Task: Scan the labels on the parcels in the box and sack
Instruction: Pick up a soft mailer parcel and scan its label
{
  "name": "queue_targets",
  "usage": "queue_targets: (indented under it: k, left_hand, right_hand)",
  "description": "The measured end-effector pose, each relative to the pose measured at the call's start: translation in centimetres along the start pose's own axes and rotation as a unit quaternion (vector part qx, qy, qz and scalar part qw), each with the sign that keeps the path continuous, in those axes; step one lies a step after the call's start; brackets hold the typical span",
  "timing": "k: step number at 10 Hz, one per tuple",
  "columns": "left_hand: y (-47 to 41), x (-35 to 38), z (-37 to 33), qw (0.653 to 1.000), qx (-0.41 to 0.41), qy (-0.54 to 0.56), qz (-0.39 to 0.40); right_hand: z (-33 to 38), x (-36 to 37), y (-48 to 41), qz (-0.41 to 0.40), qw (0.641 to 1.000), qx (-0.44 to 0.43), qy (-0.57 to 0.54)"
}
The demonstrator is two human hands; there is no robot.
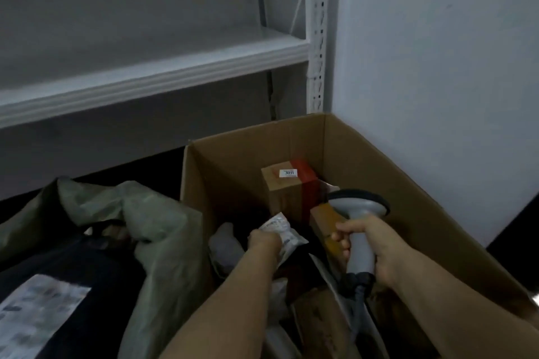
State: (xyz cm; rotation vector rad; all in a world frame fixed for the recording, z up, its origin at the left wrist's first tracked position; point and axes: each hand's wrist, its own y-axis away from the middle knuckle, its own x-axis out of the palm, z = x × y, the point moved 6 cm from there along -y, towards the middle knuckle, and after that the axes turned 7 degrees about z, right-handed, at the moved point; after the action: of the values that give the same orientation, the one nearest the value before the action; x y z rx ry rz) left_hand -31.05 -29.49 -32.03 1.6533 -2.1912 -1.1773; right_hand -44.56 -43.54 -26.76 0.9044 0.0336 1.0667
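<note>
Mid-task, working the cardboard box (379, 154). Left hand (264, 240) is inside the box near its left wall, fingers curled round a pale poly mailer (284, 232) and holding its top edge raised. The print on it is too blurred to read. Right hand (379, 248) is over the box centre-right, wrapped tight round the handle of the grey scanner (357, 207). Scanner head points toward the box's far corner, not squarely at the mailer. No clear scan line on any label. Against the box's far wall stands a brown carton (284, 195) with red tape and a small white tag (288, 173) reading 3011, upright and apart from both hands. More parcels lie low in the box under the arms, too dark to count. Just left of the box, against its wall, is the olive sack (163, 213), mouth open. Inside it is a dark parcel (87, 265) with a white label (38, 312) face up. Nothing shows which labels are done. My read: mailer is the current item; the carton, the rest of the box and all of the sack likely remain.
</note>
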Motion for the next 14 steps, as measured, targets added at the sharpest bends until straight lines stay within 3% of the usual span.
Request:
queue_targets:
  k: [1, 2, 3, 4, 6, 7, 8, 10, 12, 14]
  left_hand:
    - [-7.3, 3.1, 1.2, 0.982, 0.001, -0.187, 0.015]
    - [-12.5, 4.3, 4.1, 0.996, -0.089, 0.01, 0.02]
    - [-19.4, 7.2, 7.0, 0.988, -0.104, -0.071, 0.085]
    - [-22.6, 7.6, 9.4, 0.987, -0.154, -0.025, 0.029]
    - [-14.2, 6.1, 3.9, 0.993, -0.018, 0.118, 0.006]
    - [-9.0, 4.5, 0.1, 0.971, 0.018, 0.235, 0.036]
    - [-2.9, 1.7, -4.5, 0.955, 0.086, 0.274, 0.077]
    - [10.0, -6.7, -9.8, 0.936, 0.197, 0.268, 0.118]
    - [19.7, -15.0, -9.1, 0.922, 0.252, 0.268, 0.12]
    - [24.3, -20.5, -6.5, 0.91, 0.268, 0.301, 0.099]
  right_hand:
    - [0.2, -0.7, -5.8, 0.043, 0.999, 0.025, -0.023]
    - [-0.3, -1.1, -9.8, 0.093, 0.994, 0.039, -0.048]
    - [-1.2, -2.5, -13.0, 0.119, 0.989, 0.035, -0.082]
    - [-2.3, -3.5, -14.3, 0.114, 0.989, 0.032, -0.092]
    - [-2.1, -2.4, -10.8, 0.072, 0.997, 0.016, 0.006]
    - [-0.6, -0.7, -6.1, 0.058, 0.997, -0.011, 0.057]
    - [1.2, 1.4, -0.6, 0.056, 0.993, -0.044, 0.097]
    - [3.7, 7.3, 10.6, 0.074, 0.976, -0.12, 0.168]
    - [4.0, 14.3, 19.3, 0.056, 0.945, -0.239, 0.216]
    - [1.7, 18.7, 24.0, 0.067, 0.91, -0.262, 0.316]
